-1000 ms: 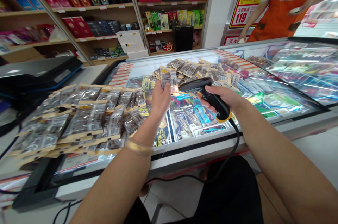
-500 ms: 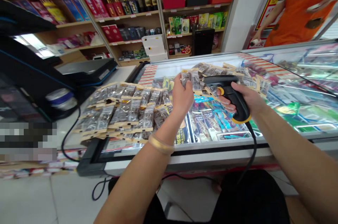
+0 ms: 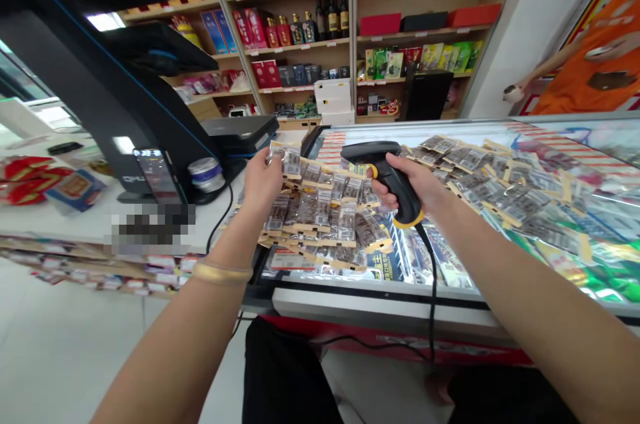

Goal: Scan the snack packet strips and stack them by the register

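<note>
My left hand [image 3: 263,179] pinches a small clear snack packet [image 3: 289,159] with a printed label, over the back left of a heap of similar packets [image 3: 320,211]. The heap lies on the glass top of a display freezer. My right hand [image 3: 407,181] is wrapped round the handle of a black and yellow barcode scanner [image 3: 393,177], its head pointing left above the right side of that heap. From the handle's base a black cord hangs down over the freezer's front edge. A second spread of the same packets [image 3: 480,171] lies to the right of the scanner.
At the left a black checkout terminal [image 3: 115,91] stands on a white counter, with a phone [image 3: 159,174] and a round tub [image 3: 206,175] beside it. Shelves of boxes and bottles [image 3: 330,14] line the back. A person in an orange top [image 3: 595,57] stands at the far right.
My left hand has carried the packet leftwards, from near the right spread to above the left heap. The view has turned left, and the scanner stays in my right hand.
</note>
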{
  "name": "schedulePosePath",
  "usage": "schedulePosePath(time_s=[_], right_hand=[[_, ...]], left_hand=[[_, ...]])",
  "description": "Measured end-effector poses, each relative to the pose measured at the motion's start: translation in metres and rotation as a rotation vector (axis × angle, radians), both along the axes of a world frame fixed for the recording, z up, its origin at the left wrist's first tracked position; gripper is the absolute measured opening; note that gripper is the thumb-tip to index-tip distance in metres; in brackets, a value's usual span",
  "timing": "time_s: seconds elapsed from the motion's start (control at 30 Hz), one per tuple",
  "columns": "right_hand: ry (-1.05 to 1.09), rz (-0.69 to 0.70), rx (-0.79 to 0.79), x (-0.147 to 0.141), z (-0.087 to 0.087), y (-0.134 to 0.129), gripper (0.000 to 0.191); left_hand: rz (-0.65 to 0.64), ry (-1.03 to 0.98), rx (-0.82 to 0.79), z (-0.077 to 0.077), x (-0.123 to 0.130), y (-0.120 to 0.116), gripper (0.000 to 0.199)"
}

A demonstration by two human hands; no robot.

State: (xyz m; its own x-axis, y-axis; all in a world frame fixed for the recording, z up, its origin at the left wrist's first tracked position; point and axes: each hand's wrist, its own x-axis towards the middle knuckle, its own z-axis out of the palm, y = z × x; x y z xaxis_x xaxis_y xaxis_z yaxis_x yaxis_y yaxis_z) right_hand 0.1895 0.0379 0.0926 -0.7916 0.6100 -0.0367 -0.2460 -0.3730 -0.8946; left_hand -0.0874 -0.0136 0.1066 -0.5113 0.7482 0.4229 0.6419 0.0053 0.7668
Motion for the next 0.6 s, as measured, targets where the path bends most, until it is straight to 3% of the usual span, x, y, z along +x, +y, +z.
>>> schedulePosePath(time_s=[0.13, 0.23, 0.47, 0.6], right_hand=[[-0.007, 0.004, -0.046, -0.022, -0.005, 0.001, 0.034], [-0.009, 0.001, -0.074, -0.026, -0.01, 0.001, 0.032], [0.004, -0.036, -0.098, -0.018, -0.014, 0.004, 0.033], [0.019, -0.034, -0.071, -0.003, -0.012, 0.003, 0.034]], left_hand=[[0.158, 0.208, -0.317, -0.003, -0.01, 0.0, 0.052], [0.17, 0.319, -0.425, -0.003, -0.006, 0.001, 0.055], [0.163, 0.333, -0.468, 0.003, 0.001, -0.001, 0.06], [0.166, 0.323, -0.308, 0.011, 0.016, -0.004, 0.057]])
